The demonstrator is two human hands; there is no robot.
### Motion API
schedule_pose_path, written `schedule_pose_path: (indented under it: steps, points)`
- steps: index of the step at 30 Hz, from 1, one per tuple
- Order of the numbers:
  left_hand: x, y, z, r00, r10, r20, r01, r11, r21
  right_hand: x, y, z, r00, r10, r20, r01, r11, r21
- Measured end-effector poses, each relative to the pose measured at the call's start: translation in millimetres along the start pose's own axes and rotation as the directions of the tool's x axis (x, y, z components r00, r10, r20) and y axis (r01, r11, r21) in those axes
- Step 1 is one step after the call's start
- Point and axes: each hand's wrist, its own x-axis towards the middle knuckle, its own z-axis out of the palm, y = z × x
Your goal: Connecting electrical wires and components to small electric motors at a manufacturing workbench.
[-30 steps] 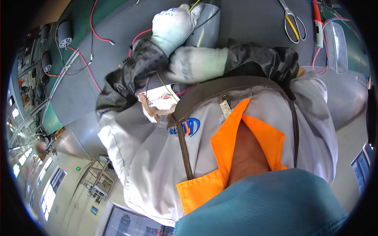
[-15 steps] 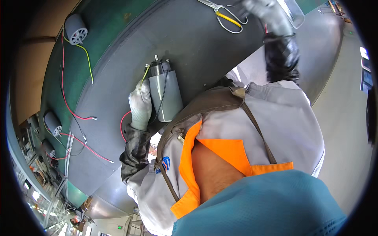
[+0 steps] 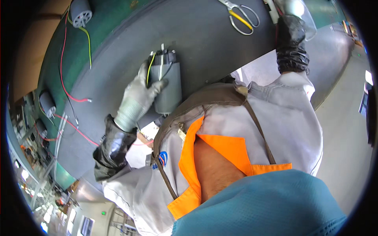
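A grey cylindrical electric motor [image 3: 170, 92] stands near the table's edge in front of me, its metal shaft and black end cap pointing away. My gloved left hand [image 3: 138, 94] grips its left side, with the thumb across the casing and the fingers along the side. A yellow-green wire and a black wire run from the end cap near that hand. At the top right, my gloved right hand [image 3: 290, 8] is at a clear plastic container [image 3: 310, 25]. Glare and the picture's edge hide its fingers. Beside it lies a narrow white object [image 3: 271, 11].
Scissors [image 3: 242, 19] with a yellow-marked handle lie on the dark table mat [image 3: 212, 47], left of my right hand. Another motor [image 3: 81, 13] with red, black and yellow-green wires stands at the far left. More motors [image 3: 47, 103] sit along the green left side.
My right hand has moved up and right, over the clear container. My left hand has shifted from the motor's upper left side, its thumb now across the casing. The view has shifted slightly.
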Motion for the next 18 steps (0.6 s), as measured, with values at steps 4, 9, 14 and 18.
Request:
schedule_pose_path:
  steps: [4, 9, 14, 18]
  points:
    - [19, -24, -29, 0.976, 0.155, 0.151, -0.126, 0.974, -0.188, 20, 110, -11, 0.978, -0.209, 0.01, 0.2, 0.918, -0.343]
    - [12, -12, -82, 0.889, 0.004, 0.458, 0.112, 0.968, -0.227, -67, -134, -86, 0.75, -0.053, 0.659, -0.543, 0.518, 0.661]
    - [-3, -43, -91, 0.912, 0.007, 0.41, 0.155, 0.92, -0.36, -198, -278, -32, 0.449, -0.329, 0.831, -0.833, 0.182, 0.522]
    - [-12, -62, -84, 0.869, -0.04, 0.493, 0.25, 0.896, -0.368, -206, -286, -12, 0.525, -0.808, 0.268, 0.298, 0.47, 0.831]
